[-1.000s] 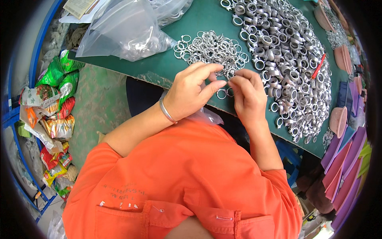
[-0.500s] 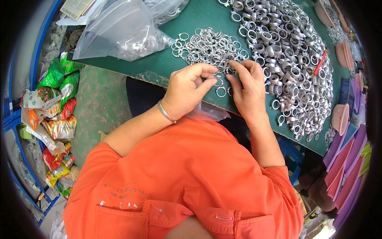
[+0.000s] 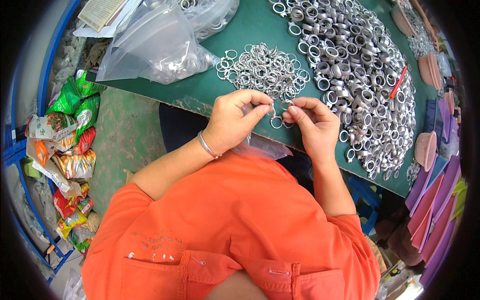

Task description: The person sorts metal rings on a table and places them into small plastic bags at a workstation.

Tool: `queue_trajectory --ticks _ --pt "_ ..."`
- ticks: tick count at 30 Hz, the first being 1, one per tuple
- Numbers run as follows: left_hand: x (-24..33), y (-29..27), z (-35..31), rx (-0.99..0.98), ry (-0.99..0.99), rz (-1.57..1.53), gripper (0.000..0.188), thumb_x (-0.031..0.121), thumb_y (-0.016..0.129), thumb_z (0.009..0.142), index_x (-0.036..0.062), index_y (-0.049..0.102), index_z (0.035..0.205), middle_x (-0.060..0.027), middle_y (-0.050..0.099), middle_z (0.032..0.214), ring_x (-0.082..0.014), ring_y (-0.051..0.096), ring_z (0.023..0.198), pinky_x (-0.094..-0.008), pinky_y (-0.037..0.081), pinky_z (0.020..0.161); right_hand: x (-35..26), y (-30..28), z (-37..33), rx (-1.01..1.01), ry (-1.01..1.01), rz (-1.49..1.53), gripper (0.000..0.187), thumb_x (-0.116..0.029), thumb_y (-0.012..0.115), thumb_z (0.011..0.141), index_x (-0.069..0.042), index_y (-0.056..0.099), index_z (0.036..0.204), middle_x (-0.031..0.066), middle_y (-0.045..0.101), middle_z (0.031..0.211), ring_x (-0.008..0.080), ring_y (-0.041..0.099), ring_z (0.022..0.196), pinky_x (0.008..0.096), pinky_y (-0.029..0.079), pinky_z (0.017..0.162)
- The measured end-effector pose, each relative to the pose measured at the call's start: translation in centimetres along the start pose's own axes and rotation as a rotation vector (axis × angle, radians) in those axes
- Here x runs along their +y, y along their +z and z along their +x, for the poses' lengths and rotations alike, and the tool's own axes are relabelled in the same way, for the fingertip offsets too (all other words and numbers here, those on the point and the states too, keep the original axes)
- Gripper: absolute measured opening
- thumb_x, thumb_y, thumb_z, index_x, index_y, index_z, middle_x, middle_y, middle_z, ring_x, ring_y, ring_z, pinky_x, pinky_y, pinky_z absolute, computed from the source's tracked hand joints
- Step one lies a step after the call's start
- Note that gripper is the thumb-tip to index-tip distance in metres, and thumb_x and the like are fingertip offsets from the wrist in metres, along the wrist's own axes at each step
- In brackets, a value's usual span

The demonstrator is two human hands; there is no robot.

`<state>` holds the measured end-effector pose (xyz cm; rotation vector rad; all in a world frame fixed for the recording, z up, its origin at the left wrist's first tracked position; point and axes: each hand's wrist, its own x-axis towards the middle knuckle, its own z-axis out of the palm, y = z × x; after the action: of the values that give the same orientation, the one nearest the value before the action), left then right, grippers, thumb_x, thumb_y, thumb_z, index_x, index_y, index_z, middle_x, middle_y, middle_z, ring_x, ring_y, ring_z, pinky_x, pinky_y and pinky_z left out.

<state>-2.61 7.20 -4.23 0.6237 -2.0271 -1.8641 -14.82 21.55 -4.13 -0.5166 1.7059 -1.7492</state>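
Note:
My left hand [image 3: 235,120] and my right hand [image 3: 310,125] meet at the near edge of a green table [image 3: 250,30]. Between the fingertips of both hands I pinch small silver metal rings [image 3: 276,120]. Just beyond them lies a small heap of thin silver rings [image 3: 262,70]. To the right spreads a large pile of thicker silver ring parts [image 3: 360,75]. A silver bangle [image 3: 205,146] sits on my left wrist. A clear plastic bag [image 3: 265,147] lies in my lap under the hands.
Clear plastic bags holding more rings [image 3: 160,45] lie at the table's left end. A red pen-like stick [image 3: 397,82] rests on the big pile. Colourful snack packets [image 3: 65,145] are heaped by a blue rack on the left. Pink and purple trays [image 3: 435,195] stack at the right.
Both hands have drawn a little back from the thin-ring heap toward my body, still pinching rings between them. The piles have not moved.

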Motion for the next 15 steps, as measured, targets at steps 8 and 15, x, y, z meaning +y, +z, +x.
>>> queue_trajectory --ticks 8,15 --pt "-0.2 0.2 0.2 -0.057 -0.005 -0.001 0.018 0.005 0.066 0.087 -0.0021 0.067 0.104 -0.0069 0.069 0.095 -0.0095 0.063 0.082 -0.0239 0.052 0.074 -0.4 1.0 -0.9 -0.062 -0.142 -0.014 0.028 0.006 0.066 0.084 0.005 0.057 0.110 0.0099 0.066 0.093 0.0132 0.066 0.083 0.0237 0.055 0.073" --pt "-0.4 0.1 0.5 -0.086 -0.096 -0.142 0.014 0.004 0.061 0.091 -0.0038 0.065 0.102 -0.0058 0.069 0.092 -0.0087 0.062 0.082 -0.0236 0.051 0.075 -0.2 -0.2 1.6 0.057 -0.567 -0.755 0.017 -0.002 0.068 0.080 -0.003 0.064 0.097 0.0127 0.060 0.090 0.0296 0.061 0.080 0.0343 0.048 0.069"
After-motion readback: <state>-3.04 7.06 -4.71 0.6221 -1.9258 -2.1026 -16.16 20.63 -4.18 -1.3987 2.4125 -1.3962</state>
